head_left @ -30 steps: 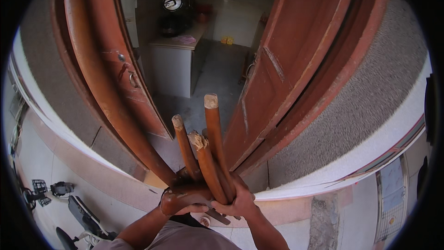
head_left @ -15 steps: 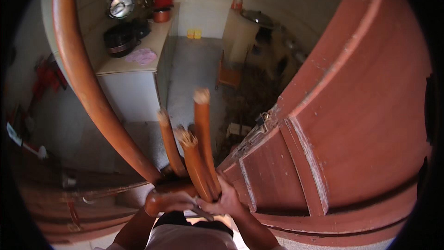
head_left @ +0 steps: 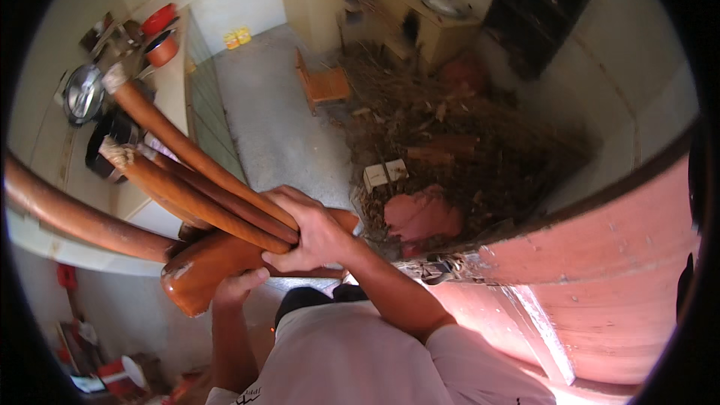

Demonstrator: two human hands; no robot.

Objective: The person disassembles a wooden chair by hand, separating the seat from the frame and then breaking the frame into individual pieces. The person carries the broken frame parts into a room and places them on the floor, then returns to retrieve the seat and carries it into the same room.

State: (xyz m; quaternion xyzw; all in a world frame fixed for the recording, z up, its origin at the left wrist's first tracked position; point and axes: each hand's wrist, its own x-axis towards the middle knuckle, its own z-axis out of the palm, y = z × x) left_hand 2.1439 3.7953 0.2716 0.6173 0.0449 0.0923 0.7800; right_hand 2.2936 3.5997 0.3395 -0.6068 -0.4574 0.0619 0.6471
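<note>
My right hand (head_left: 313, 229) is wrapped around several lengths of orange-brown varnished wood (head_left: 195, 199), with pale, rough, splintered ends pointing to the far left. Beneath them lies a broader, smooth wooden piece (head_left: 225, 261) with a rounded end. My left hand (head_left: 238, 286) grips this broad piece from the near side, thumb up along its edge; its other fingers are mostly hidden. A long brown wooden length (head_left: 90, 221) runs in from the left rim to the bundle. Whether it belongs to the held wood I cannot tell.
Red wooden door (head_left: 615, 247) with a metal latch (head_left: 442, 266) at right. Ahead, dry twigs (head_left: 480, 142) heap on the floor, with a small wooden chair (head_left: 324, 86) beside them. A counter with pots (head_left: 161, 46) stands left; a stove (head_left: 442, 26) at the back.
The view has swung to the right, bringing the twig heap and stove into sight. The splintered ends, upright before, now lean left. Both hands keep hold of the wood.
</note>
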